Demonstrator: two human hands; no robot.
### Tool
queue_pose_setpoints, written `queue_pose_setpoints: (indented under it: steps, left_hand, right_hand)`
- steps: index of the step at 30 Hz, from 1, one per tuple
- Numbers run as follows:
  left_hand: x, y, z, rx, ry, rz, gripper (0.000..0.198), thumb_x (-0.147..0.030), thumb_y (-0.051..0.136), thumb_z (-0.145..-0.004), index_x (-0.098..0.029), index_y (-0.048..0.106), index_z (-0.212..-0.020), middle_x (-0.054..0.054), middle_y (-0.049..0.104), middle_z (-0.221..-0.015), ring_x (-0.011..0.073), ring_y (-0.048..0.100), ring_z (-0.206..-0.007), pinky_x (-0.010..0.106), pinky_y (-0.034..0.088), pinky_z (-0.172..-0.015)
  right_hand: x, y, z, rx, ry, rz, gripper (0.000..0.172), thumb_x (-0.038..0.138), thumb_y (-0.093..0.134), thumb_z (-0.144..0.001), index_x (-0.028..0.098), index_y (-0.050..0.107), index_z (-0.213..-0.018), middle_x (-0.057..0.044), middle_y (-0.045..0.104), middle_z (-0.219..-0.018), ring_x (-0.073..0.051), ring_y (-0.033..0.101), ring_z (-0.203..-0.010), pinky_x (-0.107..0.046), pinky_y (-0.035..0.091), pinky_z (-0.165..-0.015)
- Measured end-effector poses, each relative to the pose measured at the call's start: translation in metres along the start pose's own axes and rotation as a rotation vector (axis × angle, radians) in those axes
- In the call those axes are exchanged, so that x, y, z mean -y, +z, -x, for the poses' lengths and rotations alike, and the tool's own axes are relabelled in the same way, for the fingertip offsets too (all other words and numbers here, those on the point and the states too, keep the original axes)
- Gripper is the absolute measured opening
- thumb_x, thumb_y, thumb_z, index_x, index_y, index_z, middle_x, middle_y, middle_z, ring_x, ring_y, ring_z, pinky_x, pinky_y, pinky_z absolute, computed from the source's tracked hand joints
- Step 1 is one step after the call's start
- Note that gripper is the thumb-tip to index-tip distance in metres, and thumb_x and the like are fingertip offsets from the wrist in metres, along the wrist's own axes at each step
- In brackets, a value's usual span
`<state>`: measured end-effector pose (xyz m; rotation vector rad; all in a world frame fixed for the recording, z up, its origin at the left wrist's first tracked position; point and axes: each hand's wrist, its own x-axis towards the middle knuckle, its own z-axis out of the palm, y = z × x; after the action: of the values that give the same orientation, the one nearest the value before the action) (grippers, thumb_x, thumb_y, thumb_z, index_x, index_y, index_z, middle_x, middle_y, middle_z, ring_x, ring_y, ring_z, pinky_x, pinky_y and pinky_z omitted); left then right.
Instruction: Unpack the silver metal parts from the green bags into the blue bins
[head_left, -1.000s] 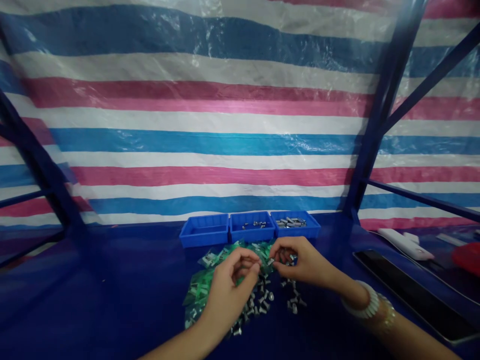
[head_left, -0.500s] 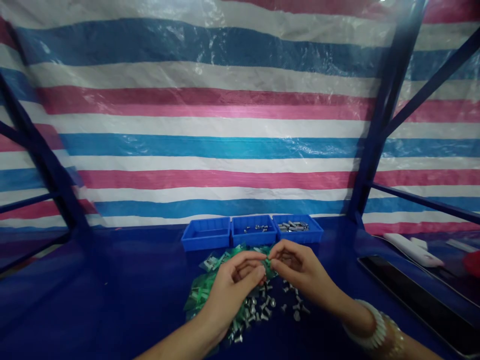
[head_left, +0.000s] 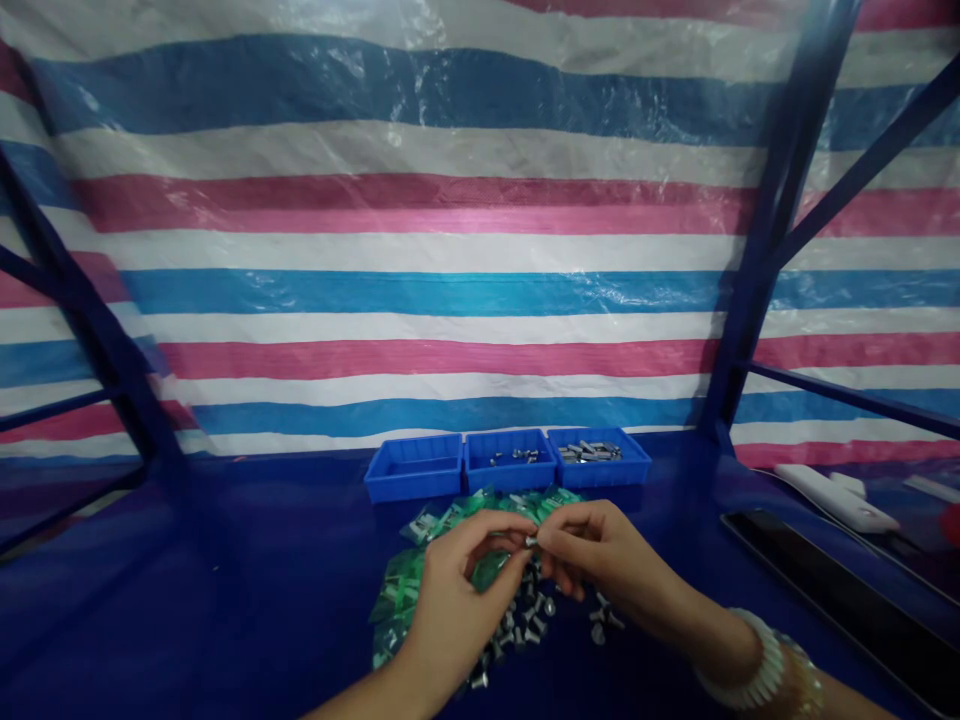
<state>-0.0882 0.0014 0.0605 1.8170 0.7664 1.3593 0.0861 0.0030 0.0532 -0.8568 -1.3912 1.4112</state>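
A small silver screw [head_left: 531, 541] shows between the fingertips of both my hands, above the heap on the table. My left hand [head_left: 461, 585] curves round from the left, its thumb and forefinger closing on the screw's left side. From the right, my right hand [head_left: 600, 548] pinches the screw between thumb and forefinger, its other fingers curled below. Under and beside my hands lie loose silver screws [head_left: 531, 625], partly hidden by my left hand. Small clear bags with green on them [head_left: 405, 585] lie left of and behind the hands.
Three blue bins stand in a row behind: the left bin [head_left: 415, 488], the middle bin [head_left: 510, 484] with a few screws, the right bin [head_left: 604, 470] with metal pins. A long black flat object [head_left: 832, 590] and a white device [head_left: 836, 498] lie right. Blue frame posts [head_left: 750, 290] flank the table.
Both hands have lowered slightly, and the right has turned so its fingers point more to the left. The silver screw now shows between the fingertips, where a bit of green showed before.
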Motion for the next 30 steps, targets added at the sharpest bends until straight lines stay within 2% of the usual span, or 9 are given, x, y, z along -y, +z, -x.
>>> queue_pose_setpoints:
  steps: [4,7,11,16,19,22,24,27,30]
  left_hand:
    - [0.000,0.000,-0.002,-0.013,-0.103,0.092,0.020,-0.017,0.068,-0.078,-0.021,0.068,-0.097,0.005,0.072,-0.095,0.0188,0.069,-0.088,0.026,0.057,-0.076]
    - [0.001,-0.002,-0.003,0.004,-0.215,0.175,0.013,-0.027,0.071,-0.079,-0.019,0.069,-0.089,0.004,0.072,-0.084,0.0167,0.068,-0.080,0.023,0.054,-0.071]
    - [0.002,-0.001,-0.004,0.030,-0.346,0.298,0.017,-0.033,0.075,-0.077,-0.017,0.070,-0.080,0.000,0.067,-0.065,0.0114,0.063,-0.065,0.019,0.049,-0.064]
    - [0.002,0.000,-0.005,0.028,-0.405,0.424,0.022,-0.033,0.081,-0.071,-0.016,0.070,-0.080,-0.001,0.068,-0.067,0.0102,0.062,-0.063,0.019,0.048,-0.064]
    - [0.002,0.000,-0.005,0.025,-0.392,0.420,0.019,-0.030,0.080,-0.072,-0.017,0.069,-0.081,0.001,0.071,-0.073,0.0122,0.065,-0.069,0.021,0.050,-0.068]
    - [0.002,-0.001,-0.005,0.031,-0.355,0.382,0.014,-0.026,0.077,-0.075,-0.018,0.070,-0.083,0.003,0.074,-0.082,0.0156,0.068,-0.082,0.023,0.050,-0.074]
    - [0.002,-0.001,-0.005,0.027,-0.327,0.359,0.010,-0.023,0.075,-0.076,-0.018,0.070,-0.084,0.004,0.074,-0.086,0.0168,0.068,-0.086,0.024,0.050,-0.076]
    - [0.002,-0.002,-0.004,0.015,-0.291,0.352,0.009,-0.018,0.073,-0.076,-0.019,0.070,-0.085,0.004,0.074,-0.089,0.0169,0.069,-0.088,0.025,0.051,-0.079]
    - [0.001,-0.001,-0.004,0.009,-0.259,0.362,0.012,-0.014,0.073,-0.074,-0.018,0.069,-0.085,0.003,0.073,-0.089,0.0167,0.069,-0.089,0.026,0.052,-0.080]
  right_hand:
    - [0.005,0.004,0.004,-0.106,-0.140,0.121,0.015,0.027,0.075,-0.072,0.016,0.070,-0.081,0.001,0.063,-0.063,-0.008,0.053,-0.049,-0.017,0.044,-0.043]
    - [0.009,0.007,0.008,-0.177,-0.312,0.290,0.007,0.018,0.070,-0.074,0.018,0.069,-0.081,-0.002,0.063,-0.074,-0.012,0.059,-0.063,-0.018,0.048,-0.050]
    - [0.009,0.008,0.011,-0.185,-0.477,0.438,0.010,0.012,0.064,-0.076,0.018,0.068,-0.082,-0.004,0.064,-0.080,-0.015,0.063,-0.068,-0.023,0.052,-0.056]
    - [0.007,0.008,0.011,-0.177,-0.581,0.528,0.012,0.009,0.062,-0.078,0.019,0.069,-0.081,-0.004,0.065,-0.079,-0.015,0.063,-0.067,-0.025,0.054,-0.060]
    - [0.009,0.010,0.012,-0.163,-0.543,0.466,0.012,0.012,0.063,-0.078,0.020,0.068,-0.087,-0.004,0.065,-0.082,-0.016,0.064,-0.073,-0.026,0.054,-0.062]
    - [0.011,0.009,0.012,-0.160,-0.393,0.271,0.012,0.021,0.064,-0.082,0.020,0.065,-0.093,-0.003,0.064,-0.083,-0.014,0.063,-0.069,-0.026,0.055,-0.061]
    - [0.011,0.007,0.011,-0.166,-0.316,0.187,0.011,0.028,0.064,-0.084,0.019,0.065,-0.089,-0.001,0.063,-0.075,-0.012,0.060,-0.060,-0.024,0.052,-0.056]
    - [0.009,0.004,0.008,-0.163,-0.253,0.164,0.022,0.038,0.065,-0.085,0.017,0.065,-0.077,0.002,0.059,-0.062,-0.010,0.056,-0.051,-0.022,0.048,-0.050]
    - [0.005,0.003,0.006,-0.132,-0.183,0.149,0.031,0.044,0.067,-0.083,0.015,0.065,-0.071,0.001,0.059,-0.058,-0.009,0.055,-0.046,-0.021,0.045,-0.046]
